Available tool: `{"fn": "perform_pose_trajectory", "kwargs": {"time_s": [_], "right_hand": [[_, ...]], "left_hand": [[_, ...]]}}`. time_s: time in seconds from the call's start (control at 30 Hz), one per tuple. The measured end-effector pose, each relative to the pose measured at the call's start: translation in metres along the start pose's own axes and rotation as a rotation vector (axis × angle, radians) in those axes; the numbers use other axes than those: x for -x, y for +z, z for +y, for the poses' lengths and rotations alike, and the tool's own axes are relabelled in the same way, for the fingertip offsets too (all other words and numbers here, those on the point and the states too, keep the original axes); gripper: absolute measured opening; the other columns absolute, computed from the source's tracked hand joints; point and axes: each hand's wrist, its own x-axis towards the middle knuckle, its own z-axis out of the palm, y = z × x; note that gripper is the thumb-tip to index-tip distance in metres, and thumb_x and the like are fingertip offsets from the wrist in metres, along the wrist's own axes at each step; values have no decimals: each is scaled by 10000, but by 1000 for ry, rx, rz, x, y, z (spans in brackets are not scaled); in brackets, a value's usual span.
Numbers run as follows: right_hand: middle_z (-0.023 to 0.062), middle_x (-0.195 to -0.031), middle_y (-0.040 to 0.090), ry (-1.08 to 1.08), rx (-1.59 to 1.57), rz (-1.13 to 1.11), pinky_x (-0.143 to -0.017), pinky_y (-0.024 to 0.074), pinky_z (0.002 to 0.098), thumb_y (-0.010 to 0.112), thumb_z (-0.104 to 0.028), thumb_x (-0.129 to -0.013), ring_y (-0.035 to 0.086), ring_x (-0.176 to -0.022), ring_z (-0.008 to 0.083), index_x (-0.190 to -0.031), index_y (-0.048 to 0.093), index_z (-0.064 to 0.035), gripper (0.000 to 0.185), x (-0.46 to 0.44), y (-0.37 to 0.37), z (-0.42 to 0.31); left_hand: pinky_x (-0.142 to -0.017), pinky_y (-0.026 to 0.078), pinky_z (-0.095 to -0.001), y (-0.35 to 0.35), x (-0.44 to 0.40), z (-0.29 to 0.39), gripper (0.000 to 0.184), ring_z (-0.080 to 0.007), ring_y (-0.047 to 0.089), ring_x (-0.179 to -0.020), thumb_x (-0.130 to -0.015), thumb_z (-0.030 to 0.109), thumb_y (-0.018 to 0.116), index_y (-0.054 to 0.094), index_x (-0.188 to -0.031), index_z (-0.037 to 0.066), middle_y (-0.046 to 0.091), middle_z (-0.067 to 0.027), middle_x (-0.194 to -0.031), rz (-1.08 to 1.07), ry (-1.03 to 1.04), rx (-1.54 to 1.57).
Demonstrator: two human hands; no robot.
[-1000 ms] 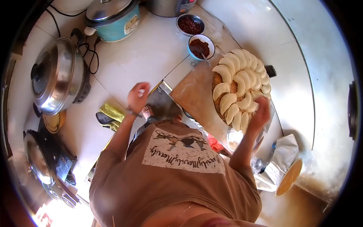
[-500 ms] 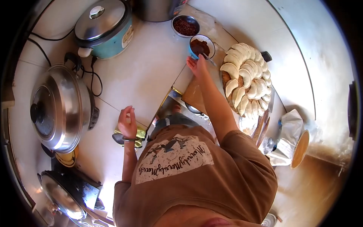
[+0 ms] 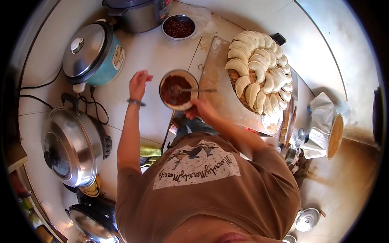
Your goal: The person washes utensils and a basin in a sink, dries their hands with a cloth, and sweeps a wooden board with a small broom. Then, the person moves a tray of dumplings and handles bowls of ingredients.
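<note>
My right hand grips the rim of a bowl from its near right side, holding it up in front of my body. Dark reddish-brown paste lies in the bowl, and a metal spoon rests in it with the handle sticking out to the right. To the left of the bowl, my left hand is raised and empty, its fingers loosely bent and a bracelet on the wrist. Crescent-shaped dumplings cover a round woven tray to the right.
Under the tray lies a wooden board. A metal bowl of dark red bits stands at the back, beside a dark cooker. On the left are a blue rice cooker with cords and a large lidded steel pan.
My right hand has taken hold of the paste bowl and brought it from the back counter towards my body. My left hand has moved up and forward. The view has shifted.
</note>
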Motion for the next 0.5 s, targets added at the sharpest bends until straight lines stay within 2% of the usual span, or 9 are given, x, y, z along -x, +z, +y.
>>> {"fn": "perform_pose_trajectory", "kwargs": {"time_s": [0.1, 0.17, 0.27, 0.37, 0.4, 0.5], "right_hand": [[169, -740, 640, 21, 83, -21, -488, 519, 325, 416, -153, -916, 631, -558, 236, -973, 556, 71, 271, 29, -9, 12], [166, -736, 637, -25, 109, 16, -479, 516, 325, 406, -152, -923, 630, -552, 237, -973, 550, 66, 266, 36, -16, 22], [164, -753, 640, -85, 134, 86, -481, 517, 321, 412, -153, -940, 630, -548, 234, -1007, 519, 58, 246, 44, -26, 25], [161, -756, 641, -89, 127, 106, -490, 517, 319, 421, -157, -946, 627, -545, 228, -1029, 504, 53, 241, 53, -33, 25], [161, -756, 641, -79, 128, 108, -492, 517, 319, 421, -156, -945, 627, -544, 228, -1029, 505, 53, 241, 56, -36, 25], [155, -752, 637, -63, 92, 110, -495, 515, 314, 425, -149, -938, 622, -537, 225, -1032, 508, 58, 242, 65, -43, 24]], "left_hand": [[-629, 437, -216, 33, -71, 12, 431, -133, 665, -817, -908, 447, 562, 573, -1096, 59, 700, -113, -966, -141, -188, 25], [-562, 446, -215, 57, -120, 12, 506, -161, 680, -813, -906, 462, 554, 516, -1173, 33, 692, -132, -996, -231, -362, 165], [-538, 442, -197, 94, -160, 27, 497, -161, 679, -837, -906, 466, 552, 467, -1184, 64, 685, -133, -1026, -213, -567, 286], [-541, 460, -215, 117, -193, 19, 521, -197, 688, -820, -910, 456, 549, 448, -1201, 36, 684, -156, -1016, -219, -566, 247], [-474, 465, -226, 124, -199, 18, 448, -213, 695, -765, -933, 376, 529, 464, -1176, 5, 682, -178, -994, -197, -575, 259], [-362, 454, -276, 135, -221, 1, 447, -302, 697, -724, -923, 239, 527, 413, -1185, -106, 651, -276, -953, -141, -574, 327]]}}
